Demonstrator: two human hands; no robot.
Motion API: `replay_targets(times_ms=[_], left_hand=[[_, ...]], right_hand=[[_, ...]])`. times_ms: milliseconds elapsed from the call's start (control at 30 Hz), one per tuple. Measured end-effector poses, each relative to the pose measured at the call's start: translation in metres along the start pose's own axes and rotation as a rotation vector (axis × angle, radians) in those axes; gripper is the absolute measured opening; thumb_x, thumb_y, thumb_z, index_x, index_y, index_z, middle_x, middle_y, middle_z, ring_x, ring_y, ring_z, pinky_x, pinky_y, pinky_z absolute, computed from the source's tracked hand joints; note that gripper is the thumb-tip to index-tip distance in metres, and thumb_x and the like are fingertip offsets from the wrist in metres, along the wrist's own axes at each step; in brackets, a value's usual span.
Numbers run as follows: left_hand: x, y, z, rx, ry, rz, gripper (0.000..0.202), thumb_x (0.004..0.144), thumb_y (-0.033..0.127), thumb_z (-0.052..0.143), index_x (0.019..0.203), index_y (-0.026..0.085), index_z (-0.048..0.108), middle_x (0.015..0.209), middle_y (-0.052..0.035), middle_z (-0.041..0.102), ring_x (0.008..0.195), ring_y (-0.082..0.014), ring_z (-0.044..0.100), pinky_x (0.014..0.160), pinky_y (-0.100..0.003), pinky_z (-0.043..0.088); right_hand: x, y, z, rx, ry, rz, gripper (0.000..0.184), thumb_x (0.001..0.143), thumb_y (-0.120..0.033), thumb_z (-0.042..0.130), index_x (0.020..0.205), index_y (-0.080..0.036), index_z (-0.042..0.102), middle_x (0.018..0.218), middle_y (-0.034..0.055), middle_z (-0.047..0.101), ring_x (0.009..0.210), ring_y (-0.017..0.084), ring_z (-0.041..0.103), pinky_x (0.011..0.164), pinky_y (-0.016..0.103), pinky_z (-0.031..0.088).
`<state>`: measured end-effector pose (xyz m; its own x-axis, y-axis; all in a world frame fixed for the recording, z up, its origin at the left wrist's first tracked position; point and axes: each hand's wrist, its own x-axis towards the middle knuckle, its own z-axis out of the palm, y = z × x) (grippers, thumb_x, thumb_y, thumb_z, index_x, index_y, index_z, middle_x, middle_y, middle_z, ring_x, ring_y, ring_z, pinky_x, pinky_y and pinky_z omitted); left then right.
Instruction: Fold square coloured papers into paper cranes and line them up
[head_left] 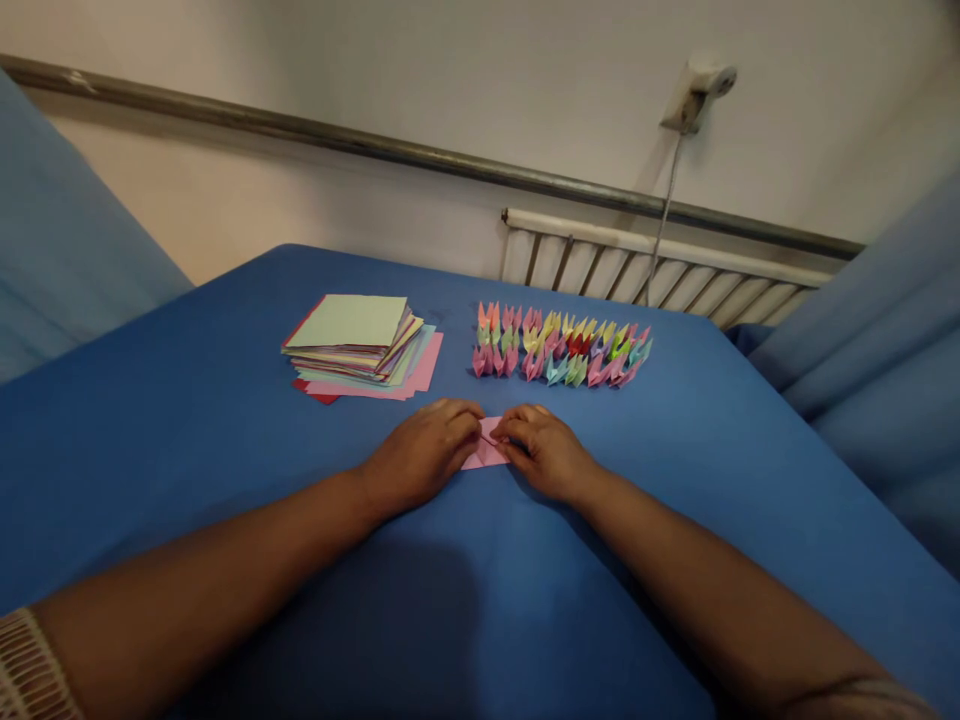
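A small pink sheet of origami paper [486,455] with creases lies flat on the blue-covered table, between my two hands. My left hand [431,450] is closed at the paper's left side, its fingertips pressing on the edge. From the other side my right hand [546,450] pinches the paper near its middle and right edge. Fingers cover both ends of the sheet, so its full outline is hidden.
Beyond my left hand sits a stack of coloured paper sheets [352,345]. Several folded paper cranes [559,345] stand in rows at the back right. Behind the table [225,420] are a radiator [637,255], a wall rail [360,143] and blue curtains [885,340].
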<state>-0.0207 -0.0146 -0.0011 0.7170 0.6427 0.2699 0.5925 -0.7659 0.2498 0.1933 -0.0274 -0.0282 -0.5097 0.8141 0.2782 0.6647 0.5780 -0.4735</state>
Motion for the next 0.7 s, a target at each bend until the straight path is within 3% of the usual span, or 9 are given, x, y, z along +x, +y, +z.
replay_targets(times_ms=[133,267,500,700], left_hand=[[-0.001,0.005,-0.002,0.024,-0.11,0.074,0.022,0.094,0.025,0.045,0.1,0.017,0.066,0.106,-0.007,0.063,0.096,-0.0199,0.057,0.088,-0.036,0.045],[-0.004,0.009,0.001,0.018,-0.127,0.128,0.025,0.094,0.029,0.048,0.109,0.017,0.064,0.106,-0.0077,0.064,0.097,-0.0201,0.057,0.088,-0.035,0.044],[0.004,-0.012,-0.001,0.216,-0.145,0.242,0.023,0.094,0.02,0.048,0.11,0.017,0.064,0.109,-0.0078,0.066,0.102,-0.0222,0.054,0.091,-0.038,0.039],[0.011,-0.024,-0.004,0.195,-0.123,0.146,0.023,0.094,0.021,0.048,0.107,0.017,0.066,0.106,-0.0077,0.067,0.099,-0.0215,0.056,0.09,-0.036,0.04]], right_hand=[[0.0,0.001,0.002,-0.012,0.015,0.002,0.018,0.09,-0.023,0.055,0.104,-0.019,0.067,0.1,0.0066,0.062,0.096,0.019,0.054,0.087,0.034,0.044],[-0.001,0.002,0.002,-0.026,0.021,-0.003,0.019,0.091,-0.025,0.055,0.105,-0.019,0.066,0.098,0.0068,0.062,0.095,0.019,0.054,0.087,0.034,0.044],[-0.003,-0.004,-0.003,-0.043,0.01,0.026,0.023,0.088,-0.023,0.056,0.109,-0.018,0.064,0.098,0.0075,0.061,0.094,0.02,0.053,0.087,0.036,0.044],[-0.003,-0.012,-0.004,-0.053,-0.007,0.026,0.027,0.085,-0.021,0.058,0.111,-0.017,0.063,0.105,0.0089,0.059,0.099,0.022,0.051,0.089,0.038,0.044]])
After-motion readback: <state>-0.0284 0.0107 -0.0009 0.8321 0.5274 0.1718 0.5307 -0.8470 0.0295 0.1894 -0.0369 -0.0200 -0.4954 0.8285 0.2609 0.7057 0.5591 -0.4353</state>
